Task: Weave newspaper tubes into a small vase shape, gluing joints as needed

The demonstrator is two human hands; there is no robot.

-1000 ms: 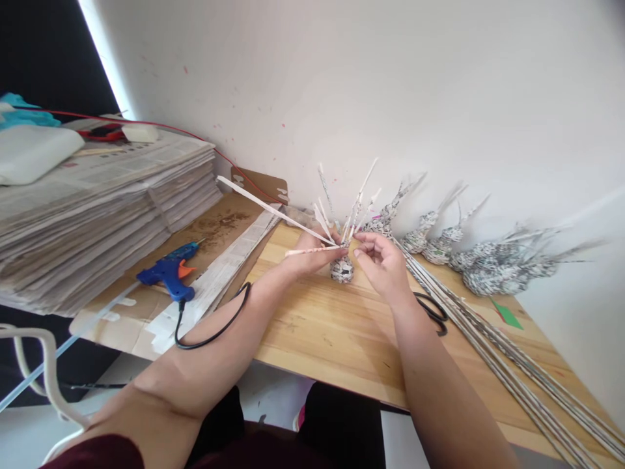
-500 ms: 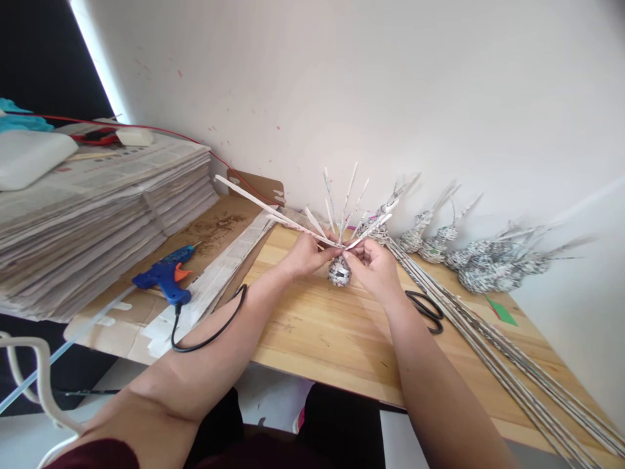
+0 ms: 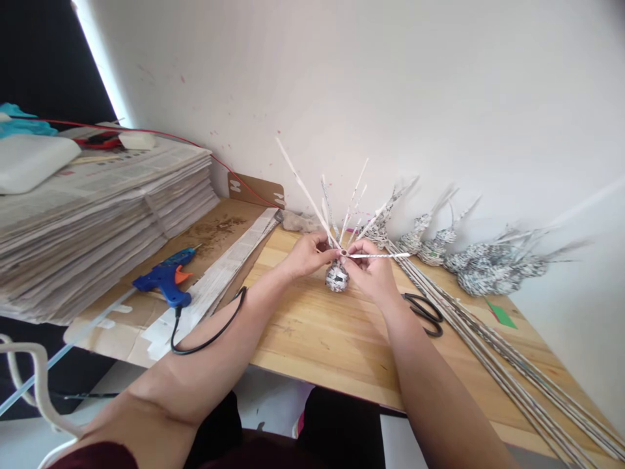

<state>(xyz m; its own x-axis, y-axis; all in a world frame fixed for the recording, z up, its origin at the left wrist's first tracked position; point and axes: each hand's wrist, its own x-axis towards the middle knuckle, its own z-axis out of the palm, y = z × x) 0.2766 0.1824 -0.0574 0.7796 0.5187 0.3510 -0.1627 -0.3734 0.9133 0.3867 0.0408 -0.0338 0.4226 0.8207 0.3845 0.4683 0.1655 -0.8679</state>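
Note:
A small woven ball of rolled newspaper [image 3: 336, 277] rests on the wooden table [image 3: 332, 339], with several thin paper sticks [image 3: 349, 208] fanning up from its top. My left hand [image 3: 306, 254] pinches the sticks at the neck from the left, with one long stick [image 3: 303, 189] rising up and left above it. My right hand [image 3: 371, 270] grips the same neck from the right, and one stick [image 3: 385, 255] points out sideways to the right above its fingers. Both hands are closed on the piece.
A blue glue gun [image 3: 163, 280] with a black cord lies on cardboard at left, beside a tall stack of newspapers [image 3: 97, 208]. Black scissors [image 3: 424, 312] and a bundle of long paper rods [image 3: 498, 352] lie at right. Several finished woven pieces [image 3: 478, 264] line the wall.
The long stick that pointed left now stands up and to the left. Another stick has been bent out sideways to the right. Both hands have closed in on the neck.

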